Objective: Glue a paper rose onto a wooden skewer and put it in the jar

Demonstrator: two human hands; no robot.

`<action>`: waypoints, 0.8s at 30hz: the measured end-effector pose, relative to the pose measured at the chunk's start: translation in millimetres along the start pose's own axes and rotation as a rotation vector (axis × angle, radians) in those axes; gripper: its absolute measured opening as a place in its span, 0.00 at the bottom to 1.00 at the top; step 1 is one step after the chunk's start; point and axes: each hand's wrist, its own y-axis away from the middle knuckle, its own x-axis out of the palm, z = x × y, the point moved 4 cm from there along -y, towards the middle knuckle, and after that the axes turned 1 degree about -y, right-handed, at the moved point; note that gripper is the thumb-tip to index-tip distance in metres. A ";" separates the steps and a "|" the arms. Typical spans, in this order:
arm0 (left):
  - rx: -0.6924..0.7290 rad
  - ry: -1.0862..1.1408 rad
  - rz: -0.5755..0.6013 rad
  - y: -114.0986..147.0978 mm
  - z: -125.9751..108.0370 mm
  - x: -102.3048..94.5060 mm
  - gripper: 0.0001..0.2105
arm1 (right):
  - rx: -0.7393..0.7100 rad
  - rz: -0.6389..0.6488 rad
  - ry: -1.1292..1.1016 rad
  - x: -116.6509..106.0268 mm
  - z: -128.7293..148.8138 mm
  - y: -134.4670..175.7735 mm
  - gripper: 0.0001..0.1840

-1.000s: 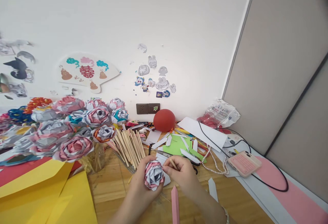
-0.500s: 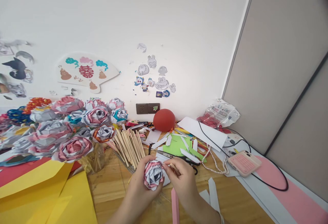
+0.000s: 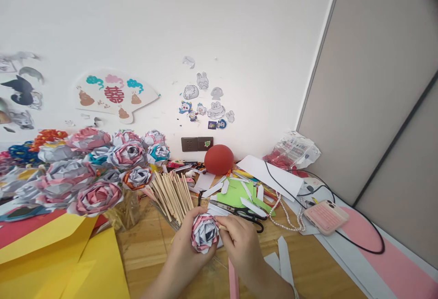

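My left hand (image 3: 187, 251) is wrapped round a paper flower (image 3: 205, 233) with layered white and pink petals, its face turned up towards me. At the flower's right edge, my right hand (image 3: 241, 244) is closed in a pinch against the outer petals. Between its fingertips shows the pale end of what looks like a thin wooden stick (image 3: 223, 228), mostly hidden by the fingers. Under my right hand lies a folded pink paper strip (image 3: 233, 278). Just beyond the hands are black-handled scissors (image 3: 251, 217).
A bundle of wooden sticks (image 3: 173, 194) stands behind my left hand. Several finished paper flowers (image 3: 96, 197) fill the left, above yellow paper (image 3: 99, 267). Green paper (image 3: 236, 192), a red balloon (image 3: 219, 159), a bead string (image 3: 287, 224) and a phone (image 3: 326, 217) lie beyond and right.
My right hand has shifted slightly left, its fingertips now closer against the flower's right edge. The left hand keeps its hold on the flower.
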 end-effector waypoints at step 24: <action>-0.149 0.372 -0.011 -13.0 -3.8 -13.3 0.24 | 0.837 0.150 -1.044 29.2 -24.3 8.3 0.20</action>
